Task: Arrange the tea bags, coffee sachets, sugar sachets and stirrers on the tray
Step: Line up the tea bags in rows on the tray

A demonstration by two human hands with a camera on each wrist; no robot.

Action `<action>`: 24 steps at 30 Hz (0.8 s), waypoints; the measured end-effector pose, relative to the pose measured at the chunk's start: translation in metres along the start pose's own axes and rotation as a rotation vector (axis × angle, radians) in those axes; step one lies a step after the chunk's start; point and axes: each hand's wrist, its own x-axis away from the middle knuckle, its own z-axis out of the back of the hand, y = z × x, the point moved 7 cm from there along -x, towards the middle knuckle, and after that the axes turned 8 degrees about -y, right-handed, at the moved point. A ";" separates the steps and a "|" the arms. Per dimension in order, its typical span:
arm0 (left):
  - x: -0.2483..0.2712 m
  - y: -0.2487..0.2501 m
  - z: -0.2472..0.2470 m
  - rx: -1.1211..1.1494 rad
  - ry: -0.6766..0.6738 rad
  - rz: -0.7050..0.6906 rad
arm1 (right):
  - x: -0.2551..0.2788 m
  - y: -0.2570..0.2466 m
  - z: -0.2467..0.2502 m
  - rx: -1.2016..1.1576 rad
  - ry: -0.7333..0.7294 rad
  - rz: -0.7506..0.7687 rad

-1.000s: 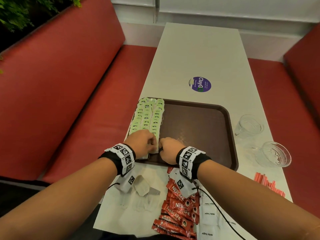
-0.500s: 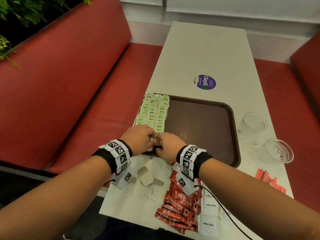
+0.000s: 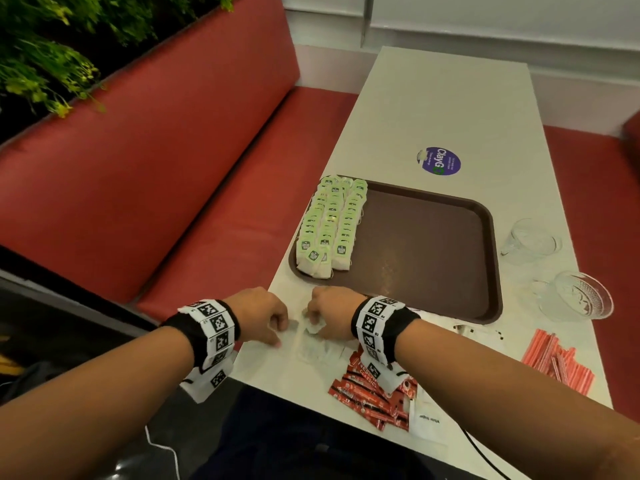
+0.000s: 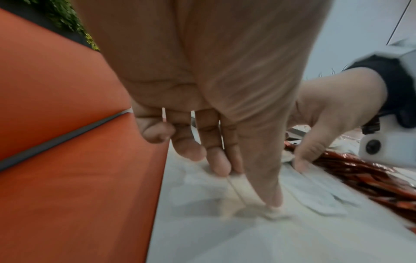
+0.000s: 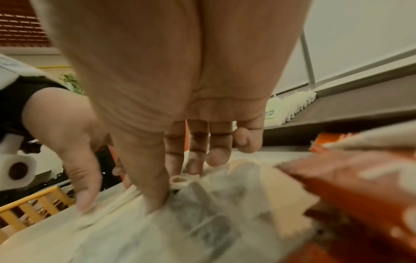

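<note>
A brown tray [image 3: 426, 258] lies on the white table, with rows of green-tagged tea bags [image 3: 329, 223] along its left side. Both hands are on the table just in front of the tray, over a few loose tea bags [image 3: 313, 348]. My left hand [image 3: 275, 327] has its thumb and fingertips down on a loose tea bag [image 4: 213, 201], pinching it. My right hand [image 3: 317, 322] pinches another tea bag [image 5: 202, 213] between thumb and forefinger. Red coffee sachets [image 3: 374, 393] and white sugar sachets [image 3: 429, 424] lie near the front edge. Red stirrers [image 3: 554, 358] lie at the right.
Two clear glasses [image 3: 530, 240] [image 3: 581, 299] stand to the right of the tray. A purple sticker [image 3: 440, 162] sits on the table beyond it. Red bench seats [image 3: 207, 209] flank the table on both sides. The tray's middle and right are bare.
Both hands have pulled back from the near end of the tea bag rows on the tray to the loose tea bags on the table in front of it.
</note>
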 end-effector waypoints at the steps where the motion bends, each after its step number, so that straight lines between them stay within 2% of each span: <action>1: 0.001 0.000 -0.003 -0.001 0.007 0.002 | 0.000 0.001 0.001 -0.010 0.006 -0.016; 8: 0.010 0.012 -0.010 -0.094 0.063 0.055 | 0.007 0.002 0.009 -0.064 0.119 -0.058; 11: 0.012 0.024 -0.007 -0.273 0.050 0.070 | 0.011 0.002 0.016 -0.128 0.188 -0.082; 14: 0.011 0.037 -0.008 -0.520 0.041 0.075 | 0.015 0.004 0.017 -0.186 0.179 -0.099; 17: 0.012 0.045 -0.007 -0.659 0.019 0.108 | 0.020 0.004 0.017 -0.236 0.162 -0.077; 20: 0.012 0.047 -0.008 -0.655 -0.010 0.097 | 0.021 0.007 0.016 -0.279 0.176 -0.087; 24: 0.013 0.049 -0.008 -0.555 0.019 -0.003 | 0.023 0.010 0.018 -0.284 0.208 -0.088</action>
